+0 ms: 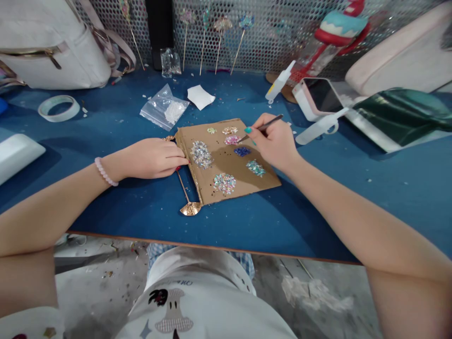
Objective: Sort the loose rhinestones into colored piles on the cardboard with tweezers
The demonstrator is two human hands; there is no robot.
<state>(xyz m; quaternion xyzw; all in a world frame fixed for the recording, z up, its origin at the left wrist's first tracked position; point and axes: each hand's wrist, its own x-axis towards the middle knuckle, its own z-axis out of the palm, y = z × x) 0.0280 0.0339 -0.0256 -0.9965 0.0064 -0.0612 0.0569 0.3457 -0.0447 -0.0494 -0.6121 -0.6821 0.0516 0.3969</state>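
Note:
A sheet of brown cardboard [226, 165] lies on the blue table with several small heaps of glittery bits: silver [201, 154], pink [232, 140], dark blue [242, 151], teal [255, 167] and mixed colours [224, 183]. My right hand [273, 141] pinches slim dark tweezers [270, 123], their tip at the pink heap. By the cardboard's left edge, my left hand [158, 157] is closed over a thin gold metal stick with a fan-shaped end [190, 208]. Another gold piece [169, 138] shows behind this hand; its middle is hidden.
Behind the cardboard lie a plastic bag of white bits [165, 108] and a white scrap [200, 97]. A tape roll [59, 108] is at left. Two glue bottles [319, 127], a phone [322, 95] and a dark green pouch [402, 113] sit at right. Decorated sticks [221, 47] stand along the perforated back panel.

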